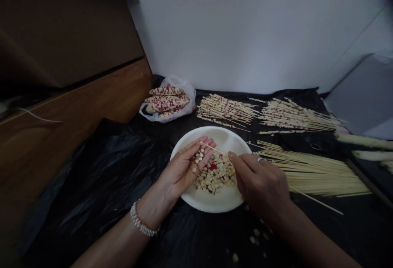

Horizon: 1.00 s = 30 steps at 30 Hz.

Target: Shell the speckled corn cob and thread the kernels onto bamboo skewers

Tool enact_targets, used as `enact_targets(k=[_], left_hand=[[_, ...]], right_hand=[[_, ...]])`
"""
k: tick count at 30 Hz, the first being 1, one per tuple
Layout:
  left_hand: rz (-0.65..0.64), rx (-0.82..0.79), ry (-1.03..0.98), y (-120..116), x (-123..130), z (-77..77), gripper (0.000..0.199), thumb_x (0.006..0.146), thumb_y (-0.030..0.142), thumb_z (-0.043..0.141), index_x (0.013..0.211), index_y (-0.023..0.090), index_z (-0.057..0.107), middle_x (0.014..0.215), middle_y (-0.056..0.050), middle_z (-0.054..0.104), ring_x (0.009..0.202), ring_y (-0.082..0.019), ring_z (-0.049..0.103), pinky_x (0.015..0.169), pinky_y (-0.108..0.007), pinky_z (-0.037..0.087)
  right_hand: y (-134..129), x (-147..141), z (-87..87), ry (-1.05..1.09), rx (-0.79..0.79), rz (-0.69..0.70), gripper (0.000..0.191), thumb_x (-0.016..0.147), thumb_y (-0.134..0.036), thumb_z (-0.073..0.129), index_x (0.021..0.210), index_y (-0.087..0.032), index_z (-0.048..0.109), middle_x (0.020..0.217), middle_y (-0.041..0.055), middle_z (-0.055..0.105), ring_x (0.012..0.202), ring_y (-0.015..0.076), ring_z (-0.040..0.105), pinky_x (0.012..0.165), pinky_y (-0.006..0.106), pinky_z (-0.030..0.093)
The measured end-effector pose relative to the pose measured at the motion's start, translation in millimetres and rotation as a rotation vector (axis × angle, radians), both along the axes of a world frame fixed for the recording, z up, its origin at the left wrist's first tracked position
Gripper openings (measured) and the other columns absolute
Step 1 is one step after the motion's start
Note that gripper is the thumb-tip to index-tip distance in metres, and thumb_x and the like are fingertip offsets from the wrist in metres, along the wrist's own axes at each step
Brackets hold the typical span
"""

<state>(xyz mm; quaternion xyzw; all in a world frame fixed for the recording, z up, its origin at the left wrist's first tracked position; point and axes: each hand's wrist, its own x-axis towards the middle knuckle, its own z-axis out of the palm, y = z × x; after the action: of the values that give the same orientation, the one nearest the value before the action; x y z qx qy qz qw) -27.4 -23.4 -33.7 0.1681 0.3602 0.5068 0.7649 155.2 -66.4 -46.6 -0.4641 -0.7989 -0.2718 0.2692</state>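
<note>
Over the bowl, my left hand (181, 170) is turned palm up and cupped around several loose corn kernels (199, 155). Its thumb and a fingertip meet at the tip of a thin wooden skewer (213, 148), where a pale kernel seems to sit. My right hand (260, 182), wearing a ring, pinches that skewer at the bowl's right side. A thin stick, apparently the same skewer, shows behind the right hand. Below both hands stands a white bowl (211, 206), with pale and dark red kernels (215, 178) heaped in it.
Speckled corn cobs (167, 100) lie in a plastic bag (192, 92) at the back. Two piles of kernel-threaded skewers (224, 108) lie along the wall. Bare skewers (319, 174) are spread at right. Stray kernels (254, 239) dot the black plastic sheet (101, 194).
</note>
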Motion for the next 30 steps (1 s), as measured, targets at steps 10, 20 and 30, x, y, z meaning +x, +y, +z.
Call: enact_targets(k=[10,20,30], left_hand=[[0.024,-0.01,-0.009,0.9,1.5,-1.8,0.018,0.079,0.005,0.06,0.095,0.007,0.067,0.105,-0.015,0.068,0.102,-0.022,0.064,0.088,-0.029,0.054],[0.03,-0.01,0.021,0.0,2.5,-0.5,0.017,0.08,0.006,0.061,0.095,0.008,0.067,0.101,-0.012,0.069,0.101,-0.021,0.065,0.087,-0.027,0.055],[0.05,-0.025,0.003,0.4,2.6,-1.1,0.017,0.079,0.005,0.061,0.094,0.008,0.068,0.107,-0.013,0.068,0.106,-0.021,0.063,0.09,-0.028,0.052]], right_hand=[[-1.3,0.1,0.3,-0.012,0.012,0.011,0.026,0.084,-0.011,0.049,0.105,-0.012,0.065,0.073,0.0037,0.063,0.062,0.0123,0.05,0.054,0.028,0.03],[-2.3,-2.2,2.2,0.009,0.026,0.025,0.025,0.084,-0.01,0.05,0.103,-0.011,0.066,0.07,0.0036,0.063,0.061,0.013,0.051,0.054,0.029,0.03],[-2.2,-2.5,0.7,0.021,0.013,0.034,0.025,0.084,-0.01,0.05,0.103,-0.01,0.065,0.071,0.0035,0.062,0.062,0.0141,0.052,0.054,0.03,0.031]])
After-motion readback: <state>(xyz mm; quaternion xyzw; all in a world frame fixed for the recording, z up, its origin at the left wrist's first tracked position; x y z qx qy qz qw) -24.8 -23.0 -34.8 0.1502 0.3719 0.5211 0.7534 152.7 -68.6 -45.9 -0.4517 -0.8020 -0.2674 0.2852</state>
